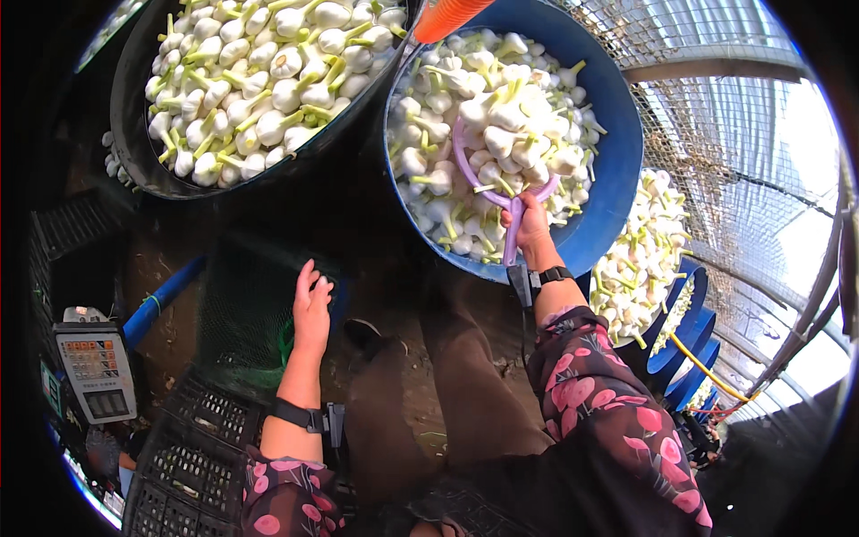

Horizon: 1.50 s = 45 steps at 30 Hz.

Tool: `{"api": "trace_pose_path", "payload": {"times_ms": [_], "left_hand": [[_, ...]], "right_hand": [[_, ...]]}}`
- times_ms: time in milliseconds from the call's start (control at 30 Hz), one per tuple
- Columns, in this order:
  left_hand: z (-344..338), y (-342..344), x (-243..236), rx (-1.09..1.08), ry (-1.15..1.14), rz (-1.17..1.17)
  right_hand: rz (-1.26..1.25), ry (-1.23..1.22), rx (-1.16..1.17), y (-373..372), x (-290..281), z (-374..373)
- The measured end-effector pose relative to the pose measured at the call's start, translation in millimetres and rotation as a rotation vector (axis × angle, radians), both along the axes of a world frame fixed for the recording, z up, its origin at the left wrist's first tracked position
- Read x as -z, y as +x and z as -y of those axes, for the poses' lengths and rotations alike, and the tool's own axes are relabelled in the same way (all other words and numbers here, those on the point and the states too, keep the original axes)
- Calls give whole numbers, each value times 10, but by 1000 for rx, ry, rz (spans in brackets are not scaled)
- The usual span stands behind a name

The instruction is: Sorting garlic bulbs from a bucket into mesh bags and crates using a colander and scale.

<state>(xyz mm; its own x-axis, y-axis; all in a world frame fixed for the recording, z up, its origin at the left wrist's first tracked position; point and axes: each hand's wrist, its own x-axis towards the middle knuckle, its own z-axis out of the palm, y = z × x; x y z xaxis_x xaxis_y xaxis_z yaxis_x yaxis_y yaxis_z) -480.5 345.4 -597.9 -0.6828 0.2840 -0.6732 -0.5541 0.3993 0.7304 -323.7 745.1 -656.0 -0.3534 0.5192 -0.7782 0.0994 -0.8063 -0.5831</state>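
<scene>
Just beyond the right hand stands the large round blue plastic tub, filled with pale garlic, its near rim passing below that hand's wrist. Farther out, ahead of the left hand and a little to its left, is the big round dark tub, also full of garlic. Black slatted plastic crates lie to the left of the left hand and nearer the body; dark green plastic mesh spreads just beside that hand, and the grey boxy scale with a keypad stands well to its left. The lilac plastic scoop with a round rim is in the right hand, whose fingers wrap its handle; its ring reaches forward over the blue tub, beneath heaped white garlic bulbs with green stems. The left hand hangs in the air, its fingers loosely spread and slightly bent.
</scene>
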Motion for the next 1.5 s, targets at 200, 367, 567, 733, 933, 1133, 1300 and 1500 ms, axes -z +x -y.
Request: {"api": "trace_pose_path", "payload": {"times_ms": [200,367,567,733,933,1133,1300,1500], "left_hand": [[1046,275,12,-123,-124,68],[1534,477,100,-183,-116,67],[1772,641,306,-215,-54,6],[1984,759,411,43,-267,-328],[2208,871,421,307,-543,-264],[2303,989,533,202,-529,-201],[2502,1108,696,192,-482,-137],[2643,1323,810,194,-488,6]], "right_hand": [[63,36,5,81,-215,147],[36,109,-30,18,-484,216],[38,223,-55,-40,-903,349],[0,225,-221,49,-1417,883],[-11,251,-574,-108,-1931,2077],[52,245,-910,-690,-1350,3261],[94,1239,-1333,-1222,-542,3911],[-69,1910,-1484,-1521,-452,3957]]}}
